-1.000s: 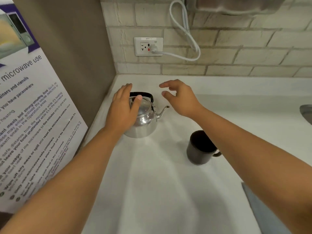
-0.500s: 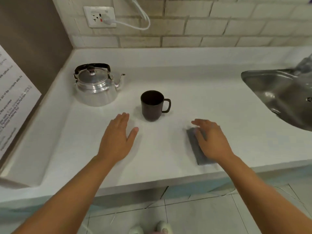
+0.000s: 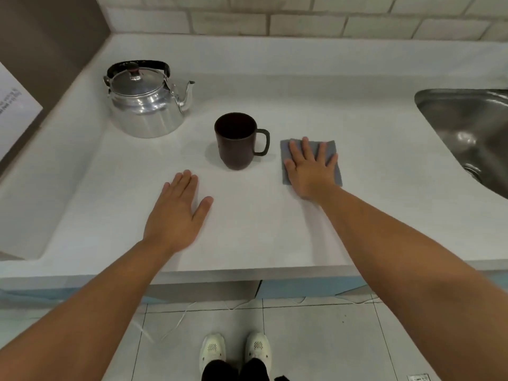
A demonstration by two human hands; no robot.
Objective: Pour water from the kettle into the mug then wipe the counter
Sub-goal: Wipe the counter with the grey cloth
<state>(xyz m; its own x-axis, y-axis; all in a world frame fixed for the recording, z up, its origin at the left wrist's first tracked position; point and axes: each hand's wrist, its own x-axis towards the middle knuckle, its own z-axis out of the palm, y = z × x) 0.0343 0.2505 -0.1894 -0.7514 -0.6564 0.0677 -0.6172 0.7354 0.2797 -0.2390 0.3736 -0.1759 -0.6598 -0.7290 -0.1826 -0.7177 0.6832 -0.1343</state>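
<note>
My right hand (image 3: 310,167) lies flat, fingers spread, on the folded grey cloth (image 3: 334,171) near the white counter's (image 3: 247,237) front edge; my left hand (image 3: 176,215) rests open, empty. Wiping seems in hand. The dark brown mug (image 3: 236,141) just beside the cloth blocks leftward strokes; the shiny metal kettle (image 3: 145,103) stands back-left, the steel sink (image 3: 472,127) right.
</note>
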